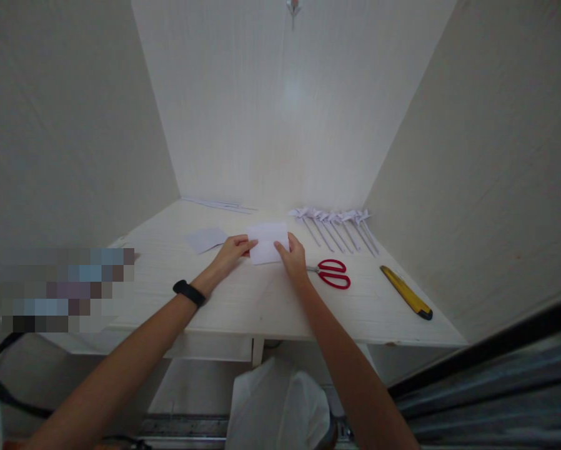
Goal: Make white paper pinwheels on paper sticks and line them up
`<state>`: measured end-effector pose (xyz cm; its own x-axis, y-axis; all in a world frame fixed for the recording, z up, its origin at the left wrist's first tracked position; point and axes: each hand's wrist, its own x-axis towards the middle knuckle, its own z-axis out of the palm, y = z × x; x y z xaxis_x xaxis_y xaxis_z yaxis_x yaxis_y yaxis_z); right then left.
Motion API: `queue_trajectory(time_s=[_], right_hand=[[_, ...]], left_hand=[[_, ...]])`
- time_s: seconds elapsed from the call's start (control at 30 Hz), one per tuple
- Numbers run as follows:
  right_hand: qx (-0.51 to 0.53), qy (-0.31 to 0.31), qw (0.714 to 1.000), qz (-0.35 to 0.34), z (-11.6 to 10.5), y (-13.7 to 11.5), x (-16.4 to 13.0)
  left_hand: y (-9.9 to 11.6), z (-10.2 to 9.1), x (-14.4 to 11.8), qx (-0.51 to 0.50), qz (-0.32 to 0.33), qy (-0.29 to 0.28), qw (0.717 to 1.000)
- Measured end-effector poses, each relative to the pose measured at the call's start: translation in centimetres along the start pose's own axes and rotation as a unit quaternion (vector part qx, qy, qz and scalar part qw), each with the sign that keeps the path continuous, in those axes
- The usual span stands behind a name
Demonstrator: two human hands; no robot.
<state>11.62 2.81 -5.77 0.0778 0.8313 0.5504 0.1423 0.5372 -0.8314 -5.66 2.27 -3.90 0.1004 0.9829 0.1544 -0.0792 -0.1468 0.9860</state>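
Note:
A small white sheet of paper (267, 245) is held up over the table between my two hands. My left hand (236, 248) pinches its left edge, thumb on the front. At the right edge my right hand (293, 251) grips it the same way. Just left of my left hand lies a stack of white paper squares (205, 239). Close to my right wrist rest scissors with red handles (333, 274); my forearm hides part of their blades.
Several white paper pinwheels on sticks (339, 226) lie in a row at the back right. Thin paper strips or sticks (219, 205) lie along the back left. A yellow utility knife (406, 292) is near the right edge. Walls enclose the white table (280, 312) on three sides.

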Motion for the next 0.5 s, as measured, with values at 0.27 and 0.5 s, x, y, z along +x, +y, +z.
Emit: queue_trajectory(time_s=[0.27, 0.5], right_hand=[[-0.015, -0.013, 1.000, -0.004, -0.2, 0.3, 0.2], [-0.099, -0.003, 0.995, -0.033, -0.8, -1.2, -0.3]], left_hand=[[0.0, 0.0, -0.1, -0.011, -0.026, -0.031, 0.999], [-0.1, 0.2, -0.6, -0.021, -0.063, -0.098, 0.993]])
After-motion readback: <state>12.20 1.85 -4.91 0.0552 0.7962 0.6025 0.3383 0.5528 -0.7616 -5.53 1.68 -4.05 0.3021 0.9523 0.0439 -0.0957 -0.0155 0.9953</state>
